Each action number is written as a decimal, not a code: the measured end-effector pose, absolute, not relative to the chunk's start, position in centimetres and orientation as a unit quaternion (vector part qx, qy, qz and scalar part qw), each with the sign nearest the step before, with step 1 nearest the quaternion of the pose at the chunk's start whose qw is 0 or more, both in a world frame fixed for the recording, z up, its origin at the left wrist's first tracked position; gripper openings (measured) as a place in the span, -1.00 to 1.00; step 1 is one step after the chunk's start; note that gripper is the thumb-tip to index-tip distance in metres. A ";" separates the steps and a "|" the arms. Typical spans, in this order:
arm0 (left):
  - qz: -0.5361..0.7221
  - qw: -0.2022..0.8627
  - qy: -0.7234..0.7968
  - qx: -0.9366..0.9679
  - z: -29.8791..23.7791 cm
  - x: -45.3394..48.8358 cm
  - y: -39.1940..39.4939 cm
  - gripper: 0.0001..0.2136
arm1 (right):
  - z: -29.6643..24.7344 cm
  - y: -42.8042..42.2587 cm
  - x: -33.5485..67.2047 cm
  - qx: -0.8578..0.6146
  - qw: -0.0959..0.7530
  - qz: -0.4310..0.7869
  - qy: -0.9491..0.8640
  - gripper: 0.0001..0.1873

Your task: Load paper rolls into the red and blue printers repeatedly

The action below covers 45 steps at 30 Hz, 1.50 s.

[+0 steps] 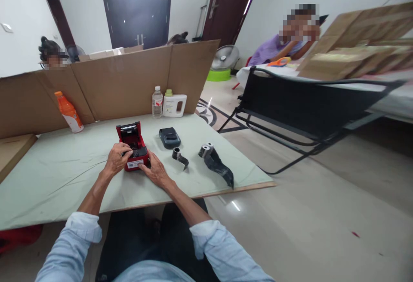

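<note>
A small red label printer point(137, 163) stands on the table before me, its lid point(129, 131) raised and leaning back. My left hand point(119, 157) reaches over its left side, fingertips pinched together above the open inside; what they hold, if anything, is too small to make out. Along the right side, my right hand point(155, 169) grips the printer body, the thumb near a white label on the front. To the right lie a dark boxy device point(170, 138), a small black ribbon roll point(180, 157) and larger white-cored rolls with a loose black ribbon point(219, 168).
Behind the printer stand an orange bottle point(69, 112), a clear water bottle point(157, 102) and a white jug point(174, 105). A cardboard screen point(122, 82) borders the table's back. On the right are a black folding frame point(306, 110), a fan point(226, 57) and a seated person point(274, 52).
</note>
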<state>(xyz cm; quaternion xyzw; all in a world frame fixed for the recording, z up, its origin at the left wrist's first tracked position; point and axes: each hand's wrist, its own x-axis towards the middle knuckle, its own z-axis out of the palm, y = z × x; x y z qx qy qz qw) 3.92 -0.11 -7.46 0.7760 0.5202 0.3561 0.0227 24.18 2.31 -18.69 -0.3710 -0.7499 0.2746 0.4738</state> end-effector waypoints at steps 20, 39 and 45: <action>0.311 0.192 0.507 0.780 -5.5 2.8 -0.9 -0.65 | -17.5 2.2 24.1 -0.388 0.504 0.190 -0.748 -0.15; 0.427 0.220 0.537 0.694 -5.1 3.6 0.9 -0.67 | -5.3 5.9 22.0 -0.343 0.359 0.299 -0.815 -0.87; 0.451 0.305 0.479 0.689 -5.8 2.8 1.5 -0.65 | -3.9 6.0 22.1 -0.303 0.428 0.364 -0.770 -0.86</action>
